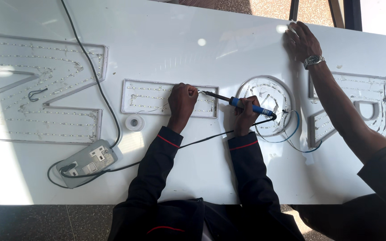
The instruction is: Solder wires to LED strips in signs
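One rectangular letter tray (pixel 150 98) is where the work sits, white, shallow, lined with rows of small LED strips, lying with its long axis across the white board (pixel 193 53) from side to side. I'm watching the soldering iron (pixel 242 104) now: blue handle to the right, dark tip pointing left and slightly up, ending at the tray's upper right part, just beside the left hand (pixel 182 100). So the iron runs nearly along the tray's length. My left hand is closed, knuckles up, resting on the tray and pinching something too small to make out at the tip. My right hand (pixel 245 114) is wrapped around the blue handle, just off the tray's right end, so the left is the nearer one to the joint. Black cord trails from the handle toward me. Outward: a solder roll (pixel 135 122) below the tray, a socket block (pixel 87 161) lower left, a round letter (pixel 266 105) right, and another person's hand (pixel 301 41) flat on the board's far edge
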